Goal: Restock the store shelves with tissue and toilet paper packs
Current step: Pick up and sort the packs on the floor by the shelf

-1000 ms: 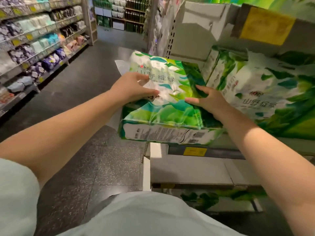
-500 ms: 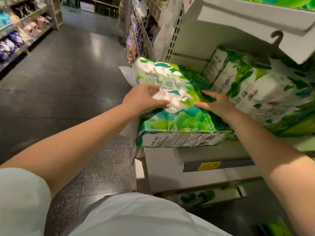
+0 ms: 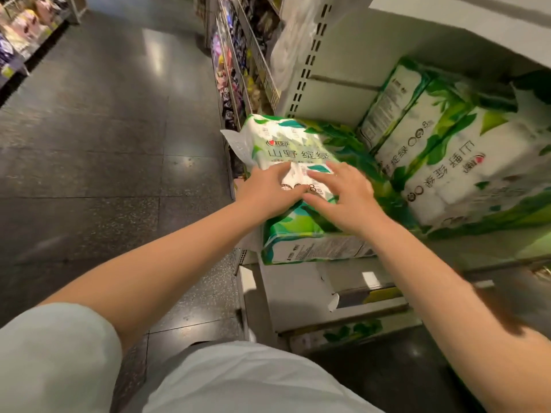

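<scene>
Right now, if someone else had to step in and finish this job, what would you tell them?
Left hand and right hand both lie flat on top of the green tissue pack, fingers spread, not gripping.
The pack lies on the shelf at its left end, its front edge at the lip.
More packs stand to its right.
Done: pack set down.
Left: push it back and square it up.

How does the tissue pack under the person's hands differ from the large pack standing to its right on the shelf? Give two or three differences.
The flat pack lies on its broad face with its print upright to the camera; the large pack stands taller, its print upside down. Left hand and right hand rest on the flat pack; nothing touches the large pack. Both share a green leaf design.
</scene>
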